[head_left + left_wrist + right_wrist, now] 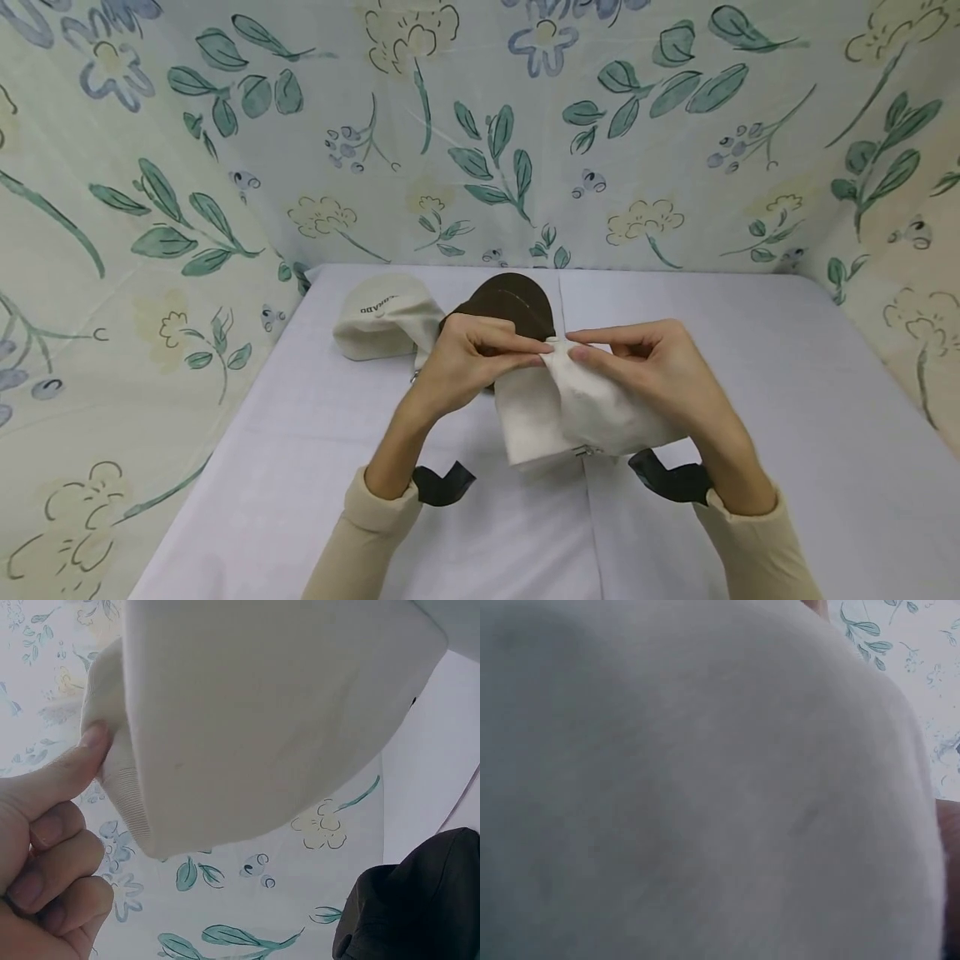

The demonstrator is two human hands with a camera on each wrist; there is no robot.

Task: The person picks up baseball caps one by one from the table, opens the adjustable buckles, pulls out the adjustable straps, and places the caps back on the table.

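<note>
Both of my hands hold a cream-white cap (622,417) above the middle of the table. My left hand (468,358) pinches its upper edge between thumb and index finger. Close beside that spot, my right hand (663,367) pinches the same edge with its thumb and fingers. A small metal buckle (585,452) shows at the cap's lower side. In the left wrist view, the thumb of the left hand (52,847) presses near a ribbed inner band (124,795). Pale fabric of the cap (727,780) fills most of the right wrist view and hides the right fingers there.
Behind my left hand lies a dark brown cap (513,296), partly hidden. Left of it sits another cream cap (382,312) with dark lettering. A white cloth covers the table (300,467). Floral fabric (480,150) hangs behind and at the sides.
</note>
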